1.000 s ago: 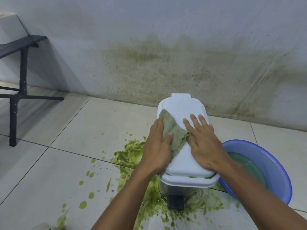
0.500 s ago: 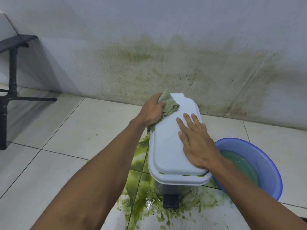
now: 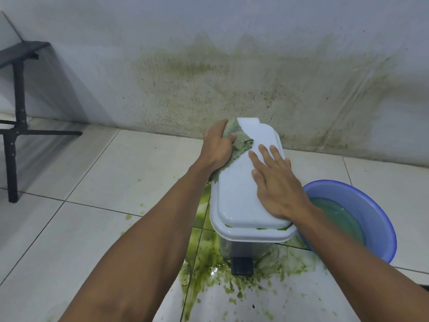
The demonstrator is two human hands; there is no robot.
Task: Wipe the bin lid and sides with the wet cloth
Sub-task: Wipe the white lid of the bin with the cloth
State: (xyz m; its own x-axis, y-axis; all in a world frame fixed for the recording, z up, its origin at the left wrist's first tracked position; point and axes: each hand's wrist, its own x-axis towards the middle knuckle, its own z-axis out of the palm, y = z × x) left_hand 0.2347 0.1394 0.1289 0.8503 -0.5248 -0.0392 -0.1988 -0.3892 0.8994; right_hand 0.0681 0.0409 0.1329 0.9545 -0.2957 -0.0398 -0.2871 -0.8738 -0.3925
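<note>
The left hand grips the green wet cloth, its fingers curled round it, at the far left corner of the white bin lid. Just right of it, the right hand lies open and flat on the lid. Right of this hand stands a blue basin with water. Below both hands, a green spill covers the floor.

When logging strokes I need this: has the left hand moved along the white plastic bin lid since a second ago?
Yes. The left hand, gripping the green cloth, slid along the lid from middle to far end.
</note>
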